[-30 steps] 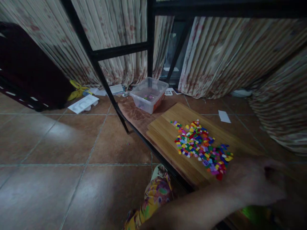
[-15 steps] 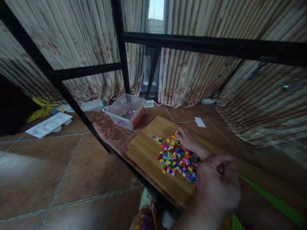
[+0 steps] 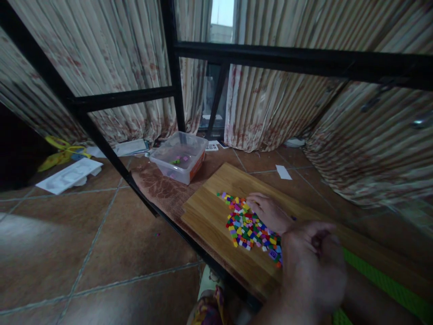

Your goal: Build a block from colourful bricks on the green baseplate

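At the lower right of the frame, we see the left hand [image 3: 314, 266] nearest, fingers loosely curled; whether it grips anything, we cannot tell. Just beyond, the right hand [image 3: 269, 213] lies palm down at the right edge of the multicolored toy building bricks [image 3: 241, 225], fingers part bent, what is under them hidden. The bricks spread right of center on a wooden board [image 3: 203, 198]. We judge the step in hand to be gathering the scatter; the next move seems to call for a low, cupped palm. Farther off, a clear plastic tub [image 3: 174, 174] stands left of center before floral curtains [image 3: 277, 108].
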A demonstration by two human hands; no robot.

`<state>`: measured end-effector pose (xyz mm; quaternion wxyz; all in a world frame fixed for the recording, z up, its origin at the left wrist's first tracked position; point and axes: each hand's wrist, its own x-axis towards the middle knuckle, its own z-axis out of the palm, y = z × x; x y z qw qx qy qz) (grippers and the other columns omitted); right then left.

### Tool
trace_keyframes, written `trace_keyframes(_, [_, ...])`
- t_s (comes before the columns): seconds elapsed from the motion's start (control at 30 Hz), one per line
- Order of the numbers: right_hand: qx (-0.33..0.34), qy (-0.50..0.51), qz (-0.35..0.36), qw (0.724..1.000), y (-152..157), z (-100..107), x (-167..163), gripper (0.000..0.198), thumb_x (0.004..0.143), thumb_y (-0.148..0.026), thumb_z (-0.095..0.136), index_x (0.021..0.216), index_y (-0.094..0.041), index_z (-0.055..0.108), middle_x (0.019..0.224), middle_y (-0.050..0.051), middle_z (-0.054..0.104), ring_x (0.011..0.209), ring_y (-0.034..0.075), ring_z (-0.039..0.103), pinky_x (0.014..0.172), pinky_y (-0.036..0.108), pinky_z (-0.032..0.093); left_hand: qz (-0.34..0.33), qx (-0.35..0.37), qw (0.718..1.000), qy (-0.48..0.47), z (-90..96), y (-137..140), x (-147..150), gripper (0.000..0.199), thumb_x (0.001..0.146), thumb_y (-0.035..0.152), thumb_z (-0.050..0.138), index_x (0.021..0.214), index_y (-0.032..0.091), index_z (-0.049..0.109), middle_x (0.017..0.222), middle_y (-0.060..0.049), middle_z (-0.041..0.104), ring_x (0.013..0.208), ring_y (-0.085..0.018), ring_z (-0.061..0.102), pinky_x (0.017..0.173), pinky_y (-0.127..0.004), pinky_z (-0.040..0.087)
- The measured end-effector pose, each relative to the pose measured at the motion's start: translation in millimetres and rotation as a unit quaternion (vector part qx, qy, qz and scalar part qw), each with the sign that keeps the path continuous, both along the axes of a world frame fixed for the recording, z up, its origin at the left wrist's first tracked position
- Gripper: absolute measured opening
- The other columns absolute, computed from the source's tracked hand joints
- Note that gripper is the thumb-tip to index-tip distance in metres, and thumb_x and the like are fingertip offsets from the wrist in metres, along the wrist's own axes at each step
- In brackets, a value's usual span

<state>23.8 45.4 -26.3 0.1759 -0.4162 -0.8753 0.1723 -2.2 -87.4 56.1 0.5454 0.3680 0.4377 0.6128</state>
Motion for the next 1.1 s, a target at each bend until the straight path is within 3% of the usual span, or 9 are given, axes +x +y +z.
trace_keyframes(0.13, [0.06, 0.072, -0.01, 0.996, 11, 6, -42, 0.026, 0.09, -0.033, 0.051, 0.103, -0.018, 0.069, 0.104, 0.01, 0.07, 0.1, 0.022, 0.063, 0.091, 0.034, 0.047, 0.017, 0.005, 1.0, -0.009, 2.4, 2, -4, 0.027, 0.083, 0.012, 0.053, 0.099, 0.014, 0.074, 0.09, -0.008, 0.072, 0.077, -0.015, 0.064, 0.069, -0.025, 0.051])
trace_keyframes(0.3, [0.06, -0.023, -0.034, 0.997, 12, -3, -87, 0.025, 0.081, -0.033, 0.067, 0.099, -0.017, 0.071, 0.1, 0.011, 0.069, 0.099, 0.025, 0.059, 0.092, 0.038, 0.042, 0.051, -0.006, 0.998, -0.028, 1.6, 8, -12, 0.024, 0.083, 0.014, 0.055, 0.097, 0.015, 0.074, 0.086, -0.007, 0.07, 0.073, -0.014, 0.061, 0.067, -0.025, 0.049])
trace_keyframes(0.47, [0.024, -0.027, -0.054, 0.998, 8, -7, -88, 0.01, 0.083, -0.025, 0.063, 0.082, -0.02, 0.071, 0.096, 0.009, 0.068, 0.097, 0.023, 0.058, 0.091, 0.038, 0.041, 0.064, -0.006, 0.997, -0.033, -4.7, 10, -12, 0.022, 0.084, 0.018, 0.055, 0.097, 0.016, 0.073, 0.082, -0.006, 0.069, 0.069, -0.013, 0.059, 0.063, -0.025, 0.047])
trace_keyframes(0.6, [-0.031, 0.128, -0.084, 0.988, -7, 6, -66, 0.01, 0.081, -0.026, 0.064, 0.086, -0.02, 0.07, 0.093, 0.007, 0.069, 0.093, 0.022, 0.06, 0.091, 0.039, 0.043, 0.082, 0.037, 0.996, -0.022, -3.6, 8, -17, 0.021, 0.086, 0.022, 0.055, 0.099, 0.017, 0.072, 0.083, -0.006, 0.069, 0.072, -0.014, 0.06, 0.066, -0.025, 0.048])
trace_keyframes(0.7, [-0.101, 0.352, -0.169, 0.915, -31, 26, -32, 0.025, 0.08, -0.038, 0.066, 0.099, -0.024, 0.069, 0.102, 0.004, 0.069, 0.096, 0.021, 0.062, 0.09, 0.038, 0.047, 0.134, 0.069, 0.988, -0.019, -0.5, 11, -28, 0.02, 0.087, 0.025, 0.056, 0.098, 0.018, 0.071, 0.088, -0.006, 0.07, 0.079, -0.014, 0.062, 0.073, -0.025, 0.049])
trace_keyframes(0.77, [-0.255, 0.443, -0.131, 0.849, -50, 40, -4, 0.03, 0.076, -0.044, 0.07, 0.098, -0.024, 0.07, 0.094, 0.003, 0.071, 0.088, 0.02, 0.064, 0.084, 0.037, 0.05, 0.197, 0.06, 0.978, -0.043, -1.0, 15, -36, 0.018, 0.085, 0.023, 0.058, 0.097, 0.017, 0.07, 0.094, -0.006, 0.07, 0.089, -0.015, 0.063, 0.083, -0.026, 0.049])
trace_keyframes(0.83, [-0.291, 0.513, -0.163, 0.791, -69, 52, 23, 0.028, 0.073, -0.042, 0.074, 0.095, -0.023, 0.072, 0.093, 0.002, 0.072, 0.088, 0.019, 0.065, 0.087, 0.034, 0.049, 0.217, 0.012, 0.974, -0.069, -4.8, 21, -38, 0.018, 0.08, 0.023, 0.063, 0.096, 0.016, 0.068, 0.088, -0.004, 0.069, 0.082, -0.013, 0.063, 0.079, -0.024, 0.049])
trace_keyframes(0.97, [-0.26, 0.622, -0.217, 0.705, -105, 61, 67, 0.027, 0.07, -0.036, 0.079, 0.094, -0.026, 0.074, 0.094, 0.001, 0.074, 0.094, 0.017, 0.066, 0.091, 0.031, 0.048, 0.076, -0.125, 0.98, -0.135, -15.2, 24, -19, 0.026, 0.073, 0.031, 0.072, 0.091, 0.013, 0.067, 0.081, -0.003, 0.067, 0.069, -0.01, 0.061, 0.064, -0.02, 0.046])
trace_keyframes(1.1, [-0.221, 0.66, -0.245, 0.675, -134, 55, 92, 0.027, 0.071, -0.036, 0.079, 0.096, -0.027, 0.073, 0.099, 0.003, 0.075, 0.092, 0.018, 0.068, 0.086, 0.033, 0.051, -0.1, -0.179, 0.961, -0.183, -20.0, 9, 15, 0.037, 0.064, 0.041, 0.08, 0.084, 0.012, 0.068, 0.076, -0.005, 0.068, 0.064, -0.011, 0.062, 0.058, -0.02, 0.046])
